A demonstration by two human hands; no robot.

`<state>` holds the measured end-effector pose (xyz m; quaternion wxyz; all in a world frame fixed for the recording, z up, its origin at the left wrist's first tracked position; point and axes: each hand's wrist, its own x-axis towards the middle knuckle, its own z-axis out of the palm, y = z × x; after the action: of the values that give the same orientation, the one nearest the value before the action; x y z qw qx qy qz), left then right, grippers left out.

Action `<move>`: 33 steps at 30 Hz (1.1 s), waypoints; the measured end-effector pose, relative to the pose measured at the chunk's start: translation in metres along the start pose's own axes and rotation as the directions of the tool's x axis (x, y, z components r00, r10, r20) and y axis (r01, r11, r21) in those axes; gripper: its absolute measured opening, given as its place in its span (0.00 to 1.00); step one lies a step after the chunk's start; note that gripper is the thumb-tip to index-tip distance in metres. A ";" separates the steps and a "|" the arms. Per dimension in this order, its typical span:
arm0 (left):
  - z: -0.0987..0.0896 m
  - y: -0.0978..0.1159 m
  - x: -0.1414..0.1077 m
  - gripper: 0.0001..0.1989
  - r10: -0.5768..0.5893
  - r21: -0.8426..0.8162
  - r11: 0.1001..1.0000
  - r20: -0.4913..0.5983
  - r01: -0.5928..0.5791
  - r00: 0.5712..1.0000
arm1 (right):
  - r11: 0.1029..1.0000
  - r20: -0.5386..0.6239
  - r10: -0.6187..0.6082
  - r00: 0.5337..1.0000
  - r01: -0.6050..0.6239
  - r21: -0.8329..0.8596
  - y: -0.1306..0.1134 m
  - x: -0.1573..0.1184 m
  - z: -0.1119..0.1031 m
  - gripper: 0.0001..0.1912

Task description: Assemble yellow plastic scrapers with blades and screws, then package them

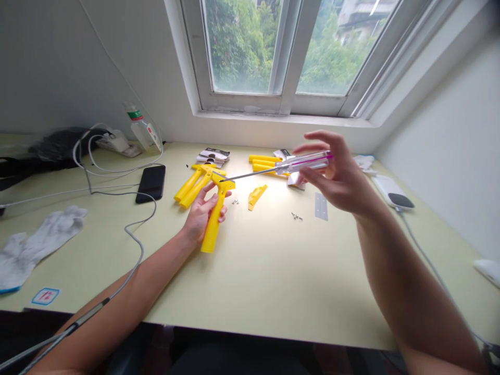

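Observation:
My left hand (201,216) is closed around a yellow plastic scraper handle (213,224), held tilted with its wide head up. My right hand (336,174) grips a screwdriver (302,162) by its clear handle with a purple core. The screwdriver's tip meets the head of the scraper handle; the screw under it is too small to make out. A loose yellow head plate (257,197) lies to the right of my left hand. Close by are several small nuts (235,201), several screws (297,216) and flat metal blades (321,207).
More yellow scraper handles (190,188) lie behind my left hand, and yellow handle tubes (265,162) at the back. Black-and-white packets (213,156), a phone (150,184), a bottle (142,127), white gloves (42,242) and a white device (392,191) surround them. A cable (135,234) crosses my left forearm.

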<state>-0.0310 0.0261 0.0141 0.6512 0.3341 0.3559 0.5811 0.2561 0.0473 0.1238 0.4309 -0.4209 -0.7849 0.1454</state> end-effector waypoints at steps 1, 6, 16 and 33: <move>0.000 0.000 0.000 0.26 0.001 0.001 1.000 0.000 -0.001 1.000 | 1.000 -0.035 0.020 0.999 -0.021 -0.019 0.001 0.000 0.001 0.21; -0.001 0.000 0.000 0.27 0.009 0.000 1.000 -0.004 -0.009 1.000 | 1.000 -0.021 -0.023 1.000 0.023 -0.019 0.004 0.002 0.003 0.24; 0.001 -0.001 0.000 0.28 0.018 0.016 1.000 -0.005 -0.018 1.000 | 0.998 -0.120 -0.047 0.992 0.052 0.037 0.003 0.000 0.009 0.23; 0.001 -0.004 -0.001 0.29 0.005 0.026 1.000 -0.002 -0.005 1.000 | 1.000 -0.178 -0.020 0.984 0.021 0.000 0.002 0.000 0.009 0.16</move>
<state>-0.0278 0.0250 0.0113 0.6451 0.3429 0.3634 0.5782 0.2502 0.0497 0.1173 0.5012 -0.4236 -0.7475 0.1037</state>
